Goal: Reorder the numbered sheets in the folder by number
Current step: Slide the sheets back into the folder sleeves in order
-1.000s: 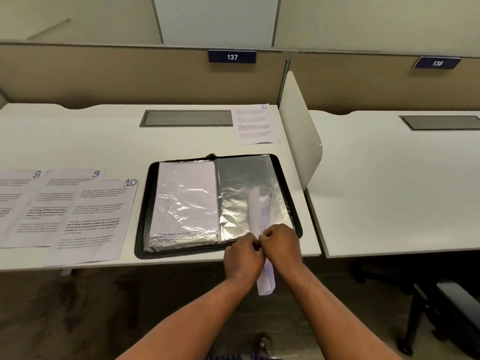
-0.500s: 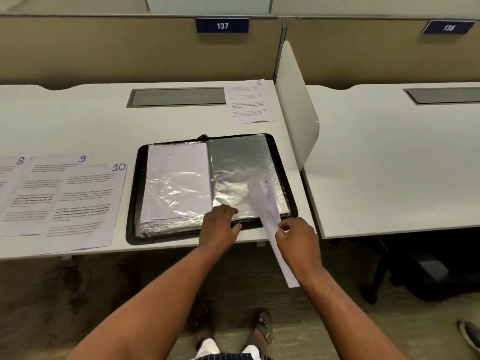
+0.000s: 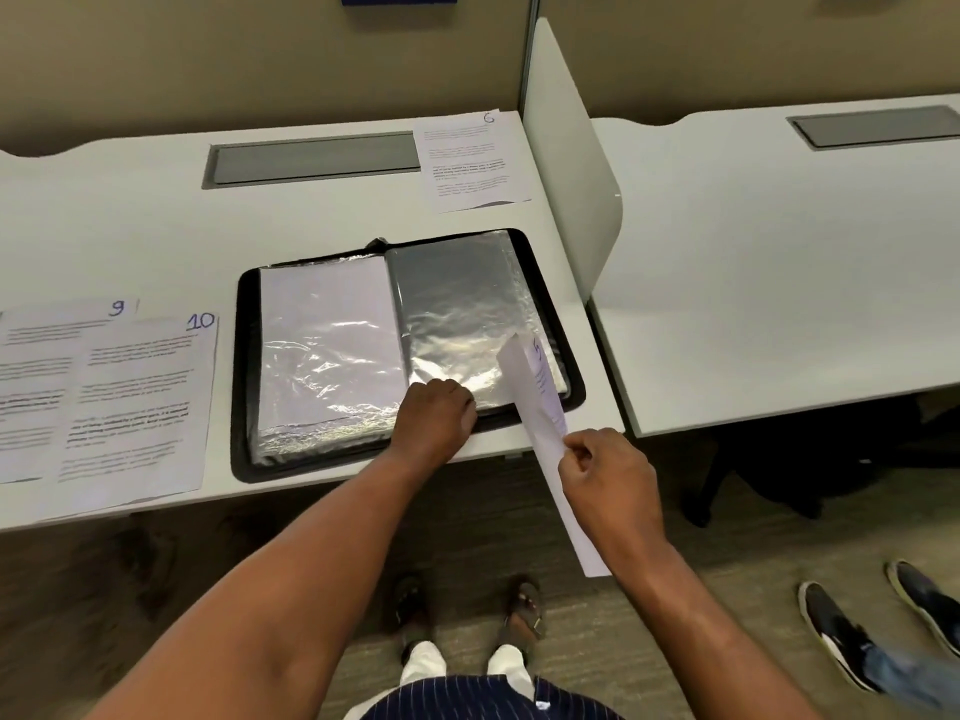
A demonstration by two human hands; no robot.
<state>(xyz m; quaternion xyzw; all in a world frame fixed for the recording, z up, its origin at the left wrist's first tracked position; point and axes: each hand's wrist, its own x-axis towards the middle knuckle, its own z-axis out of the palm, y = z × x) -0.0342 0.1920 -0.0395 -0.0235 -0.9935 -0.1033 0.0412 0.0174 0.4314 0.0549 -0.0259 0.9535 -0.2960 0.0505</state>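
Open folder (image 3: 243,387) on surface (image 3: 130,226), your left hand (image 3: 436,418) curled on its near-right sleeve (image 3: 457,314), grip unclear, your right hand (image 3: 605,470) pinching sheet 5 (image 3: 540,407).

White desk (image 3: 130,226); open black folder (image 3: 247,376) flat near front edge; sheet 10 (image 3: 140,402) just left of it, overlapping sheet 9 (image 3: 47,356); sheet 6 (image 3: 470,163) at back right, beside grey hatch (image 3: 311,158)
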